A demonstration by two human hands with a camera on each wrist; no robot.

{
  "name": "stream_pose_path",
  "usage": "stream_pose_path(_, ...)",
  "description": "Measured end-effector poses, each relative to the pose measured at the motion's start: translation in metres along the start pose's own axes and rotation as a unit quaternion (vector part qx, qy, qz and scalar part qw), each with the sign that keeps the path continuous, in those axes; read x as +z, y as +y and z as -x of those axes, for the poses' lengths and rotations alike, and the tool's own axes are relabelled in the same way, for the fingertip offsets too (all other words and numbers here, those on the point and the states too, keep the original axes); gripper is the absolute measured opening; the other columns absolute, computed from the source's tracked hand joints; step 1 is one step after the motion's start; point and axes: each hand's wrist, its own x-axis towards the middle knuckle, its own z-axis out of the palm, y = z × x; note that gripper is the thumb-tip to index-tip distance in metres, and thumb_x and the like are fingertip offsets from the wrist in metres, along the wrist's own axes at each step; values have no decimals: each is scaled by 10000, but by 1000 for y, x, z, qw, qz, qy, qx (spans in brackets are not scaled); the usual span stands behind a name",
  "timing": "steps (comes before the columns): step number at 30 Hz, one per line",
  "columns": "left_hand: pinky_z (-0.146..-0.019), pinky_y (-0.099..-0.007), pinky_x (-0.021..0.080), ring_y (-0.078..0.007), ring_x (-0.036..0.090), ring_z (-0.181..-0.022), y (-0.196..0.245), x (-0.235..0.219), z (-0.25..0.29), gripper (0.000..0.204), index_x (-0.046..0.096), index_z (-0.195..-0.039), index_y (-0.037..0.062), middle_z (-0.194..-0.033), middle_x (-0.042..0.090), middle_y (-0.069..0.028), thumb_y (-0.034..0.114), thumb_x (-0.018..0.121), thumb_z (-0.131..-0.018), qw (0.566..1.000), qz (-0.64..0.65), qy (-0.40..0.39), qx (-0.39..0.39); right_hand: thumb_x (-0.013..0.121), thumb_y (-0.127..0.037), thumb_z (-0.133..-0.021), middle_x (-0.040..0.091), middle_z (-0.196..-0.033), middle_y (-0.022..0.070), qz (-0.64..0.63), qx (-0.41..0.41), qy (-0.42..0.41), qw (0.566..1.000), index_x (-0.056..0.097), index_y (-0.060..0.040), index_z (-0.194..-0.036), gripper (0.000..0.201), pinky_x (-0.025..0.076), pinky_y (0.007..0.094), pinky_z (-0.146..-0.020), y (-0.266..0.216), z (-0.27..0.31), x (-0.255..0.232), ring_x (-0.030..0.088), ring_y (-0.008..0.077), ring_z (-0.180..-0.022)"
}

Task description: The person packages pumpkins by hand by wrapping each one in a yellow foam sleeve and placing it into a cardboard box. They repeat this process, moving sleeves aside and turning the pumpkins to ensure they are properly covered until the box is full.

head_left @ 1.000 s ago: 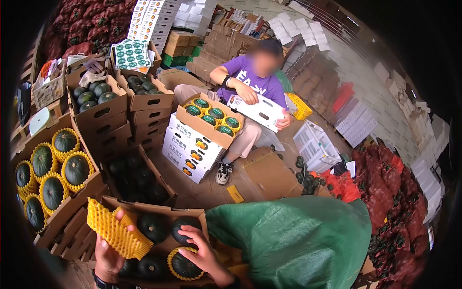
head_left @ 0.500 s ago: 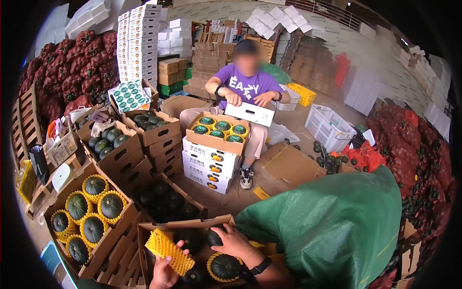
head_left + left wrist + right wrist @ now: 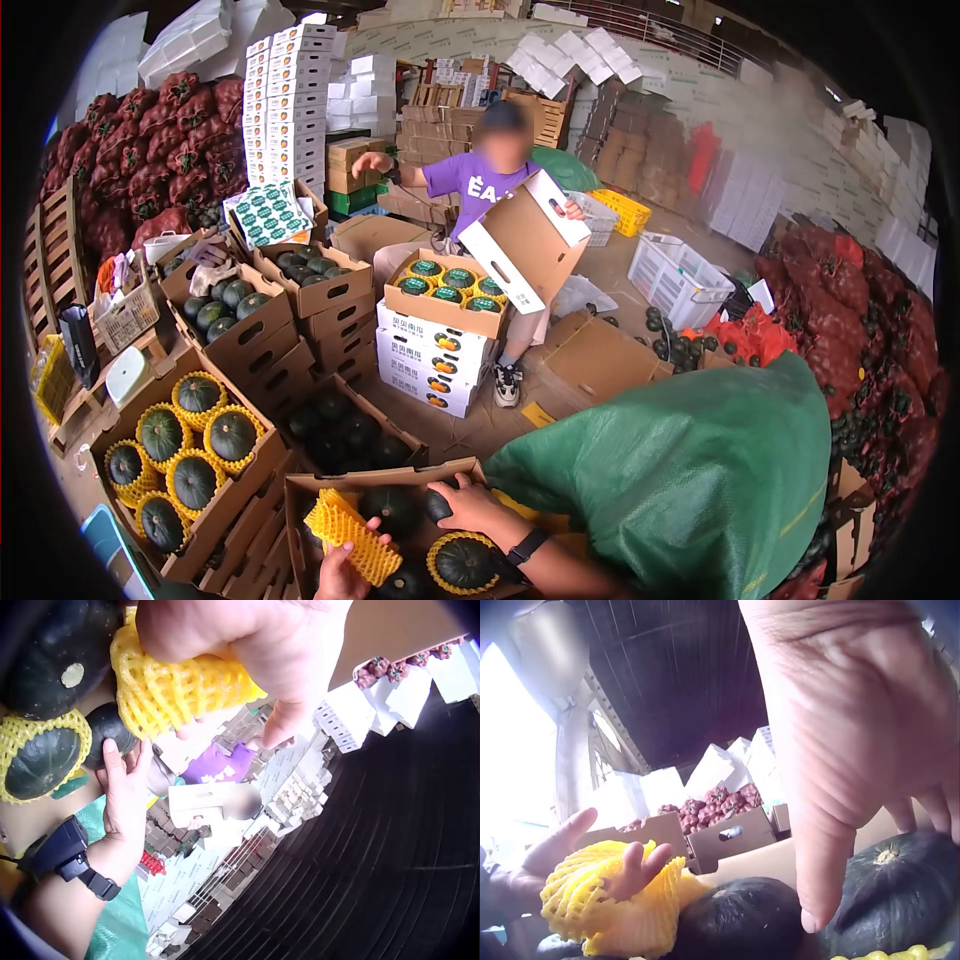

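My left hand (image 3: 343, 576) holds a yellow foam net sleeve (image 3: 352, 534) over the near cardboard box (image 3: 300, 478). In the left wrist view, the sleeve (image 3: 176, 686) is flattened and hangs with nothing inside. My right hand (image 3: 474, 506) grips a small dark green pumpkin (image 3: 437, 505) at the box's far right corner. Its thumb lies against the pumpkin's side in the left wrist view, the other fingers on the opposite side. Nearest to that hand, another pumpkin (image 3: 466, 563) sits in a yellow net. A bare pumpkin (image 3: 393, 510) lies between my hands.
A green tarp (image 3: 680, 470) bulges right of the box. On the left, a carton (image 3: 240, 470) holds several netted pumpkins. Across from me a person (image 3: 480, 185) sits with a white carton (image 3: 520, 245), behind a packed box (image 3: 450, 318) on stacked cartons.
My head view has swung up and settled. My right hand has moved onto the small pumpkin; the left keeps the sleeve. The seated person has tipped the white carton upright and raised one arm sideways.
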Motion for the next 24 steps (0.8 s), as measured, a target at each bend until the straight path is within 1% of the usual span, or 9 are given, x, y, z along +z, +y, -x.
stream_pose_path(7,-924,-434,485,-305,561,-1064,-5,-9,-10,761,387,-1371,41,-1185,559,-147,433,703,-800,1000,-10,13,-23,766,-315,-712,311,-1415,227,127,124,-39,983,350,-354,-1412,815,471,469,-914,-37,-12,-1,412,454,-1214)
stream_pose_path(12,-922,-456,489,-297,545,-1098,-5,-3,-7,727,377,-1375,37,-1238,534,-129,382,692,-818,999,-32,12,-16,763,-381,-653,351,-1343,272,101,52,23,993,444,-332,-1309,732,474,473,-878,-24,-7,7,450,445,-1180)
stream_pose_path(15,-950,-485,472,-300,515,-1158,-2,-5,-2,728,346,-1393,45,-1304,492,-127,331,692,-820,999,-31,-11,-15,779,-353,-639,390,-1280,288,-15,20,72,997,471,-298,-1293,725,442,498,-913,-19,3,1,419,481,-1159)
stream_pose_path(16,-893,-447,499,-267,552,-1081,3,17,6,696,355,-1385,45,-1221,540,-118,306,685,-830,1000,-31,4,-6,742,-393,-716,425,-1277,236,-43,-2,109,993,431,-271,-1319,689,444,455,-919,-14,5,2,431,422,-1179)
stream_pose_path(17,-836,-410,527,-234,589,-1003,7,38,13,664,364,-1376,45,-1137,588,-109,281,678,-840,999,-29,20,3,717,-409,-750,427,-1287,210,-204,-31,113,972,411,-264,-1335,676,444,435,-920,-13,6,6,429,389,-1193)
stream_pose_path(19,-724,-328,523,-170,596,-851,1,20,22,570,417,-1334,48,-965,618,-80,231,668,-856,980,-178,52,-69,667,-440,-817,432,-1309,159,-507,-85,109,851,371,-248,-1366,652,445,397,-920,-26,19,0,426,323,-1221)
stream_pose_path(21,-627,-263,497,-114,577,-723,-3,19,22,479,467,-1286,47,-817,618,-44,182,659,-868,945,-297,77,-110,566,-454,-908,410,-1368,104,-651,65,45,755,279,-216,-1442,652,448,358,-923,-54,48,-2,391,237,-1272)
stream_pose_path(23,-546,-215,450,-67,532,-619,-3,39,16,391,515,-1232,41,-696,591,1,137,650,-877,911,-384,100,-114,512,-434,-945,381,-1399,96,-644,-28,-4,765,246,-172,-1468,642,420,356,-965,-70,75,6,385,234,-1284)
stream_pose_path(24,-627,-220,495,-99,584,-730,-4,23,9,371,540,-1195,16,-830,624,-34,159,661,-875,916,-366,147,-77,557,-314,-929,423,-1341,121,-570,-100,38,815,252,-135,-1453,632,452,350,-906,-77,90,9,468,228,-1160)
